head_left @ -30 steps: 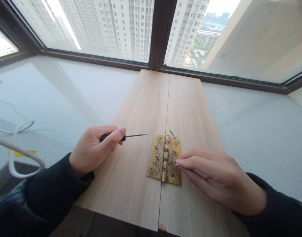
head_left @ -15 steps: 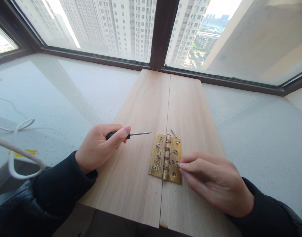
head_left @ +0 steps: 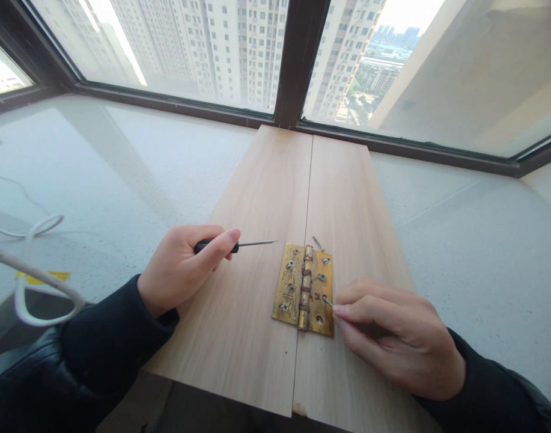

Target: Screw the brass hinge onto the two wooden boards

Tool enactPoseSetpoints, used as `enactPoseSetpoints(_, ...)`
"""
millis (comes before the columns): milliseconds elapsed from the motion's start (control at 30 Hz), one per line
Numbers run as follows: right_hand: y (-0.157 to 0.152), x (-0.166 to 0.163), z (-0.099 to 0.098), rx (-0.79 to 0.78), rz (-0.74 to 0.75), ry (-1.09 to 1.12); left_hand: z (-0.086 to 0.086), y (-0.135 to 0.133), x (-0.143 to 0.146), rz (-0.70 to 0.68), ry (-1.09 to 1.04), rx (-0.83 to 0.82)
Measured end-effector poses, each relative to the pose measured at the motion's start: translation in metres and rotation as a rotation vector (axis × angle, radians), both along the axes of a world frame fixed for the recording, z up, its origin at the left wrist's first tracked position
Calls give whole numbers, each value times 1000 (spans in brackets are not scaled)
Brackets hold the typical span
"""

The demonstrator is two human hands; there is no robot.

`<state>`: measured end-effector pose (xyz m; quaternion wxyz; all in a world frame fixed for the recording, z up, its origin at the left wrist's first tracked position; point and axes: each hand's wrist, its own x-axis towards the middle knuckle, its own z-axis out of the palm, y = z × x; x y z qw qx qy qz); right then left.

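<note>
Left hand (head_left: 180,270) grips a screwdriver (head_left: 252,243), tip clear of the hinge (head_left: 286,282); right hand (head_left: 392,337) pinches a screw (head_left: 328,301) at its right leaf.

Black-handled screwdriver (head_left: 234,244) pointing right, tarnished brass hinge (head_left: 304,287) open flat, screw (head_left: 328,301) tilted at its right leaf

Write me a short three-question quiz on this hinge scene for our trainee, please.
1. True or false: the left hand holds a screwdriver.
2. The brass hinge lies across: A) the stone sill, B) the seam between two wooden boards, C) a white cable.
3. What does the right hand pinch at the hinge's right leaf?
Key: 1 true; 2 B; 3 a screw.
</note>
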<state>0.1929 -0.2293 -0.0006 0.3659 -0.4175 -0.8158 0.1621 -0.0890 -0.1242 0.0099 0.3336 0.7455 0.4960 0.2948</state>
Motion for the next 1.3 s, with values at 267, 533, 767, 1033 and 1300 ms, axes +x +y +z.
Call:
enactPoseSetpoints(267,3,2,-1,-52,-76,12,-1,1,0,-4,1,-4)
enactPoseSetpoints(533,2,-1,2,-71,-41,46,-1,0,-2,-12,1,2)
enactPoseSetpoints(767,7,-1,2,-79,-56,28,1,0,-1,-10,8,-4)
enactPoseSetpoints(1033,7,0,3,-40,-7,46,2,-1,-1,1,10,-17)
enactPoseSetpoints(1300,5,-1,7,-25,4,35,2,-1,-2,1,-1,-12)
